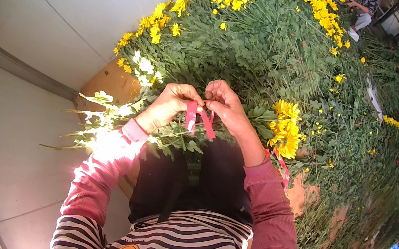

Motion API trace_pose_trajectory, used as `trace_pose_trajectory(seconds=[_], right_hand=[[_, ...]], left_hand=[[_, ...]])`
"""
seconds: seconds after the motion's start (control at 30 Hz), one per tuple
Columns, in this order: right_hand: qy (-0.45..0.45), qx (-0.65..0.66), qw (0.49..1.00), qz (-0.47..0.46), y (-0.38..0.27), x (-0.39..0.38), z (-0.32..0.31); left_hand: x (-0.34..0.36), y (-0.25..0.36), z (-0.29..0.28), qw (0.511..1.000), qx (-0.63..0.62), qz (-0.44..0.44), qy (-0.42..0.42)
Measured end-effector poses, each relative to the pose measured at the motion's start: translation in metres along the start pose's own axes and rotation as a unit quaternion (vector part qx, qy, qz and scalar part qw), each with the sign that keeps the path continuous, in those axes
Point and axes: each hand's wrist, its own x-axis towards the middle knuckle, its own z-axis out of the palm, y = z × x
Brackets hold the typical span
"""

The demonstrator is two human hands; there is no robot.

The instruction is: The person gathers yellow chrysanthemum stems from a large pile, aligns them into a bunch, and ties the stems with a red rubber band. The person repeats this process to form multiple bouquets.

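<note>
Across my lap lies a bunch of yellow chrysanthemums point(286, 128), blooms to the right and pale cut stems point(91, 125) to the left in bright sun. A red ribbon point(191, 117) is pinched in both hands above the middle of the stems, its loose ends hanging down. My left hand point(174, 104) is closed with thumb and finger on it. My right hand point(226, 109) grips the ribbon's other part, fingers curled together. Whether the ribbon passes right round the stems is hidden by leaves and hands.
A large heap of leafy chrysanthemums point(275, 47) spreads ahead and to the right, edged with yellow blooms. More red ribbon point(284, 170) hangs by my right forearm. A pale wall point(61, 6) stands at left. Another person point(364, 9) sits at the far right.
</note>
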Motion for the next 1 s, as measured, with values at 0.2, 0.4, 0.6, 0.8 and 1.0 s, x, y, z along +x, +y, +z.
trace_pose_trajectory(seconds=[0.2, 0.4, 0.6, 0.8, 1.0], right_hand=[[0.047, -0.105, 0.993, -0.009, -0.008, 0.001, 0.009], [0.052, -0.121, 0.991, -0.026, 0.003, 0.001, 0.004], [0.070, 0.166, 0.983, -0.031, -0.012, -0.010, 0.011], [-0.033, -0.179, 0.973, -0.143, -0.026, -0.060, 0.000], [-0.018, -0.212, 0.977, -0.028, -0.033, -0.092, 0.024]], left_hand=[[0.003, -0.004, 0.013, 0.800, 0.463, 0.335, 0.183], [0.000, -0.003, 0.020, 0.735, 0.522, 0.375, 0.215], [0.005, 0.006, 0.019, 0.837, 0.468, 0.266, 0.098], [0.002, 0.021, -0.036, 0.768, 0.622, 0.141, -0.060], [0.002, 0.026, 0.015, 0.993, 0.115, 0.013, -0.019]])
